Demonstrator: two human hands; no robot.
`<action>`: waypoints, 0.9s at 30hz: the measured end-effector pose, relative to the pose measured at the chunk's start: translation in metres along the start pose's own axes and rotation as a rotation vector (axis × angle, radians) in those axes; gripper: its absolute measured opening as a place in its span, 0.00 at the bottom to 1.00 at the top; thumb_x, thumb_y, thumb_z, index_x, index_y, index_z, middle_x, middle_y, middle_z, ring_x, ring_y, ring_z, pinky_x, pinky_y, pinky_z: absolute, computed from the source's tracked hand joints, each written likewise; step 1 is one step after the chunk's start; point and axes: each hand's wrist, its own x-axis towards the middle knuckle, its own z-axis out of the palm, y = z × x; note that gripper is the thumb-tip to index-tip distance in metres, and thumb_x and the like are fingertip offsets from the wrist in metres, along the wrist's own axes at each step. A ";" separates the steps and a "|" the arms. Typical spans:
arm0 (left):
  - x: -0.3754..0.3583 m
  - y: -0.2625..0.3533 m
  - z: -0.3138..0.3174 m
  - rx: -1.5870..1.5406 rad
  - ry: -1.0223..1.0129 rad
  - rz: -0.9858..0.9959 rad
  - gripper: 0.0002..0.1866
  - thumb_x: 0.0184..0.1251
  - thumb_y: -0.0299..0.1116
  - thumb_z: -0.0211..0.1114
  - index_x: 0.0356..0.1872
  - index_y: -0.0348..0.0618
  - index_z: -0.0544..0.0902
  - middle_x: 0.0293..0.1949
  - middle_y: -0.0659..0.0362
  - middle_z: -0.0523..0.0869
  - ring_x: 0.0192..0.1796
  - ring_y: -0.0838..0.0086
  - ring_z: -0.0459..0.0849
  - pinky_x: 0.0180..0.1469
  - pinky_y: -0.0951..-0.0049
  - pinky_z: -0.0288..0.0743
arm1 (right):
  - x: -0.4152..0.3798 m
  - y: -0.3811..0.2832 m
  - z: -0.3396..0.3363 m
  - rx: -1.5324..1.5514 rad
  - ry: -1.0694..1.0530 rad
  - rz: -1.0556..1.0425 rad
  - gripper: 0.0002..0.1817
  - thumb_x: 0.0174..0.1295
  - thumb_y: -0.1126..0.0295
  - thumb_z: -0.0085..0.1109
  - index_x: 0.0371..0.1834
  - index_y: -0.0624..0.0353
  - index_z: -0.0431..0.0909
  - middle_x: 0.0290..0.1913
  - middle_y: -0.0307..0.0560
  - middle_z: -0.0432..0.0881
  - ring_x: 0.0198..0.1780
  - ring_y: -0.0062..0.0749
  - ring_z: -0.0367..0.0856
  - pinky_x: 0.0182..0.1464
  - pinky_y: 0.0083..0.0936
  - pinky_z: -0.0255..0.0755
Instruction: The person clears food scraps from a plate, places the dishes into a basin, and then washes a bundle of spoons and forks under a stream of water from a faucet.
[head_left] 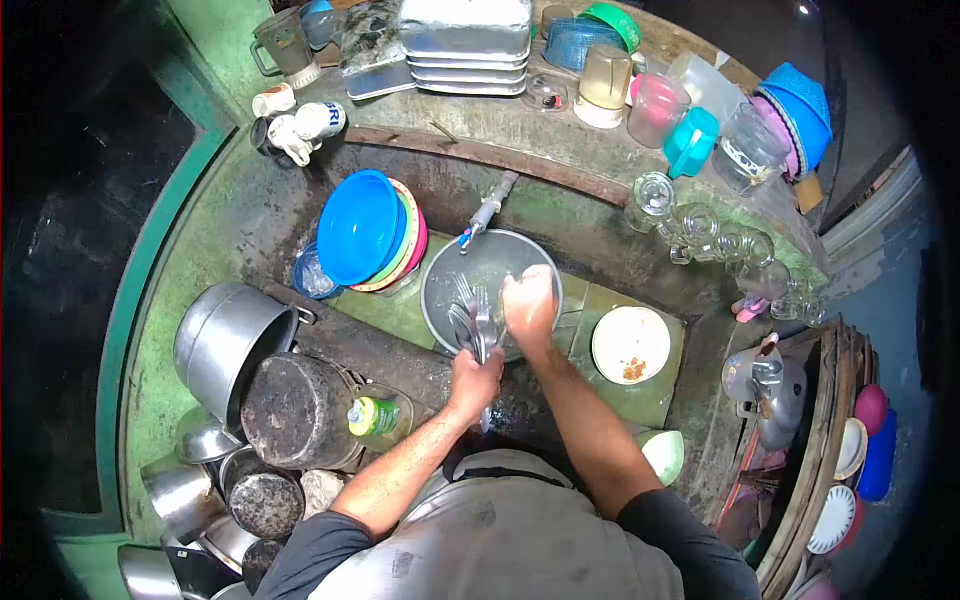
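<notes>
My left hand (474, 384) is closed around the handles of a bunch of metal spoons and forks (472, 312), whose heads point up over a round grey basin (440, 262). To its right, my right hand (530, 302) is over the basin's right half, bent at the wrist. Its fingers look curled and bright, and whatever they hold is too small to make out. The two hands are apart. A tap (486, 212) reaches over the basin's back rim.
Stacked coloured basins (358, 228) stand left of the grey basin. A white bowl (630, 345) with brown scraps sits to the right. Pots (298, 410) and a green-labelled bottle (372, 416) are at the left. Metal trays (466, 50) and glasses (700, 226) line the back ledge.
</notes>
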 end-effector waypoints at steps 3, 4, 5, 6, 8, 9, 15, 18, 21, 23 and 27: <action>0.004 0.000 -0.005 -0.080 -0.021 -0.037 0.14 0.69 0.33 0.57 0.21 0.46 0.70 0.14 0.66 0.69 0.13 0.81 0.65 0.15 0.77 0.58 | 0.016 -0.017 -0.005 -0.073 -0.068 0.136 0.12 0.54 0.75 0.62 0.37 0.59 0.69 0.27 0.49 0.78 0.29 0.39 0.80 0.34 0.31 0.73; 0.005 -0.001 -0.006 -0.129 -0.057 -0.051 0.14 0.69 0.33 0.57 0.22 0.46 0.70 0.15 0.66 0.69 0.13 0.81 0.65 0.15 0.77 0.58 | 0.020 -0.011 -0.006 -0.075 0.099 0.017 0.11 0.54 0.75 0.61 0.38 0.59 0.70 0.28 0.49 0.78 0.30 0.38 0.80 0.35 0.30 0.73; 0.006 -0.002 -0.007 -0.136 -0.057 -0.048 0.14 0.69 0.33 0.57 0.22 0.46 0.70 0.15 0.66 0.69 0.13 0.81 0.65 0.15 0.77 0.58 | 0.027 -0.005 -0.007 -0.073 0.263 -0.108 0.10 0.55 0.76 0.60 0.38 0.59 0.71 0.29 0.49 0.78 0.30 0.36 0.79 0.35 0.29 0.73; 0.002 0.003 -0.007 -0.138 -0.078 -0.084 0.12 0.69 0.32 0.57 0.23 0.46 0.70 0.15 0.66 0.69 0.13 0.81 0.65 0.15 0.77 0.59 | 0.031 0.026 -0.007 0.120 0.254 0.073 0.09 0.56 0.77 0.58 0.40 0.58 0.72 0.30 0.47 0.79 0.30 0.36 0.79 0.36 0.27 0.74; -0.007 0.014 -0.011 -0.273 -0.141 -0.192 0.08 0.70 0.32 0.56 0.29 0.45 0.72 0.16 0.66 0.68 0.13 0.82 0.63 0.15 0.78 0.57 | 0.029 0.038 -0.024 0.814 0.006 0.634 0.10 0.58 0.71 0.57 0.43 0.57 0.73 0.32 0.49 0.79 0.33 0.40 0.80 0.38 0.30 0.76; -0.004 0.014 -0.014 -0.274 -0.141 -0.188 0.08 0.70 0.32 0.56 0.29 0.45 0.72 0.16 0.66 0.68 0.13 0.82 0.63 0.15 0.78 0.57 | 0.022 0.020 -0.031 1.019 -0.131 0.748 0.11 0.60 0.66 0.55 0.44 0.57 0.73 0.32 0.50 0.79 0.34 0.42 0.81 0.37 0.36 0.76; 0.000 -0.001 -0.025 -0.529 -0.365 -0.391 0.06 0.71 0.32 0.55 0.36 0.41 0.74 0.16 0.66 0.65 0.14 0.82 0.60 0.16 0.79 0.53 | 0.019 0.027 -0.048 1.533 -0.520 1.052 0.14 0.64 0.56 0.48 0.36 0.56 0.73 0.22 0.46 0.75 0.20 0.36 0.74 0.23 0.35 0.70; 0.000 -0.011 -0.026 -0.314 -0.266 -0.269 0.07 0.69 0.34 0.58 0.34 0.42 0.75 0.17 0.66 0.69 0.14 0.82 0.64 0.16 0.79 0.57 | 0.046 0.027 -0.042 1.020 -0.182 0.771 0.12 0.65 0.60 0.50 0.31 0.56 0.72 0.21 0.42 0.74 0.20 0.32 0.74 0.21 0.33 0.69; 0.007 -0.021 -0.031 -0.155 -0.130 -0.141 0.06 0.67 0.34 0.60 0.33 0.44 0.78 0.19 0.64 0.75 0.15 0.83 0.68 0.16 0.79 0.61 | 0.034 0.029 -0.044 0.910 -0.058 0.706 0.09 0.63 0.63 0.54 0.32 0.57 0.73 0.23 0.40 0.74 0.23 0.28 0.75 0.26 0.31 0.71; 0.014 -0.021 -0.033 -0.034 -0.046 -0.064 0.06 0.67 0.33 0.59 0.33 0.43 0.79 0.20 0.64 0.78 0.15 0.83 0.68 0.16 0.79 0.61 | 0.003 0.013 -0.041 0.688 -0.340 0.668 0.06 0.60 0.67 0.58 0.34 0.56 0.75 0.25 0.37 0.76 0.26 0.28 0.77 0.29 0.29 0.73; 0.012 -0.004 -0.024 0.111 -0.049 -0.023 0.11 0.71 0.38 0.58 0.34 0.39 0.78 0.22 0.61 0.82 0.16 0.81 0.71 0.17 0.78 0.63 | -0.018 0.007 -0.014 0.482 -0.457 0.733 0.11 0.55 0.65 0.63 0.35 0.61 0.78 0.27 0.42 0.79 0.28 0.30 0.77 0.34 0.29 0.71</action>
